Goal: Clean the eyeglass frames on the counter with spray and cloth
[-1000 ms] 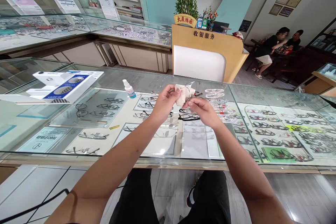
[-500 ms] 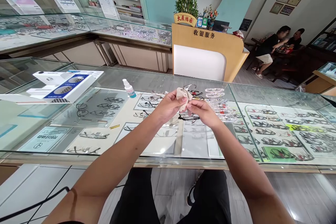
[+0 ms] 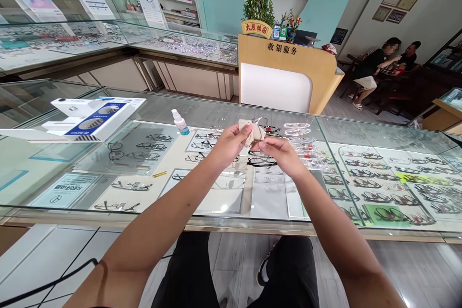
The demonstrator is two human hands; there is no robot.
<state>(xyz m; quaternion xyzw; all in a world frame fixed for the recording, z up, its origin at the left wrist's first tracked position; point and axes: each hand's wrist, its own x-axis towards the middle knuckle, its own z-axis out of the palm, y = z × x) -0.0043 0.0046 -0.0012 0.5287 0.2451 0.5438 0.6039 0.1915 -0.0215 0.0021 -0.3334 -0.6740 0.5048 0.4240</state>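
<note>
My left hand (image 3: pixel 231 143) is closed, its thumb pressing a crumpled beige cleaning cloth (image 3: pixel 257 132) above the glass counter. My right hand (image 3: pixel 280 154) pinches from the other side, thumb and fingers together at the cloth's lower right edge. Between the hands, a thin part of a pair of eyeglasses (image 3: pixel 256 120) sticks out above the cloth; the cloth and fingers hide most of it. Under the glass below my hands lie dark-framed glasses (image 3: pixel 260 161). A small white spray bottle (image 3: pixel 180 122) with a blue liquid stands on the counter to the left.
An opened white and blue box (image 3: pixel 99 119) rests on the counter (image 3: pixel 202 224) at the left. Rows of eyeglasses (image 3: pixel 375 197) show beneath the glass at the right. Beyond stands a wooden cashier desk (image 3: pixel 249 50) with a plant. Two people (image 3: pixel 373 65) sit at the back right.
The cloth is folded differently and spreads wider toward the right between my hands. My fingers have shifted slightly around it. The whole view has moved a little.
</note>
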